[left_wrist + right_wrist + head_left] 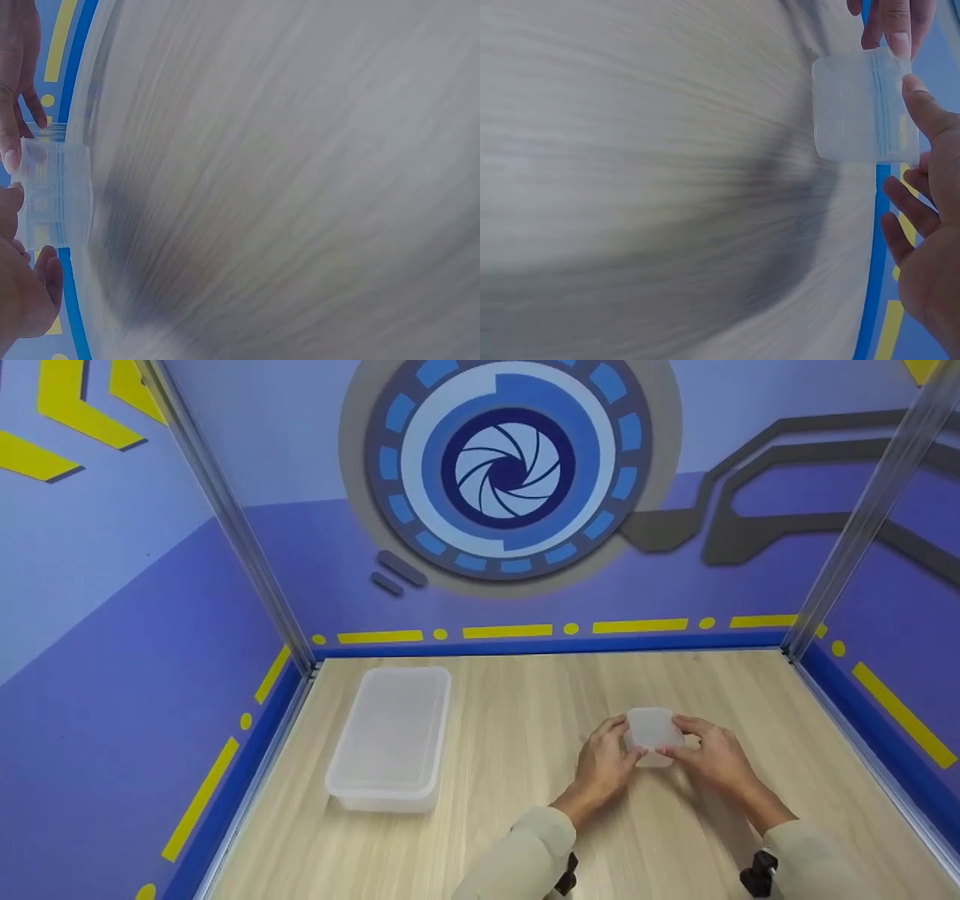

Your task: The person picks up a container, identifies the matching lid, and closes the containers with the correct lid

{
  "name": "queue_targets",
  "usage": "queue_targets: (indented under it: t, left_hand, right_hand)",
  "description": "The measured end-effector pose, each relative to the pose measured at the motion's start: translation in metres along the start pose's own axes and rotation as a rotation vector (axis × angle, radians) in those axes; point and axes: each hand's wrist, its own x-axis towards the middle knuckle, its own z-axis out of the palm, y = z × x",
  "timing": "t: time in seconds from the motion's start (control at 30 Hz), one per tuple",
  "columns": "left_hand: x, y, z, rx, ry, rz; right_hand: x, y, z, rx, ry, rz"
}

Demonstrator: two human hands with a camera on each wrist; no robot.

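Observation:
A small translucent plastic container [654, 726] with a lid is at the right part of the wooden table, between both hands. My left hand [604, 759] grips its left side, thumb at the near edge and fingers toward the far corner. On the opposite side, my right hand [716, 756] grips it in the same manner, with the thumb near the left one. In the left wrist view the container [56, 195] shows its clear side wall. The right wrist view shows ridged lines around the container [847, 109] close to its lid end.
A larger translucent rectangular box [390, 731] with a lid rests at the table's left. The wooden table [517, 735] ends at a patterned blue back wall [300, 547]. Metal posts [225, 510] stand at the back corners.

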Motion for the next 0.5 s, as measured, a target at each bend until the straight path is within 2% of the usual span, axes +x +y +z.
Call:
queue_targets:
  t: [0.17,0.33,0.4,0.5]
  left_hand:
    - [0.0,0.009,0.001,-0.027,-0.032,-0.018]
    - [0.002,0.013,0.002,0.001,-0.045,-0.025]
    - [0.003,0.013,-0.001,0.024,-0.043,-0.029]
    - [0.003,0.011,-0.006,0.059,-0.034,-0.017]
  right_hand:
    - [-0.005,0.001,-0.009,-0.057,-0.005,-0.015]
    - [-0.007,0.0,-0.017,-0.146,-0.002,-0.074]
    - [-0.005,-0.003,-0.02,-0.174,-0.019,-0.092]
    - [-0.002,-0.011,-0.024,-0.22,-0.086,-0.094]
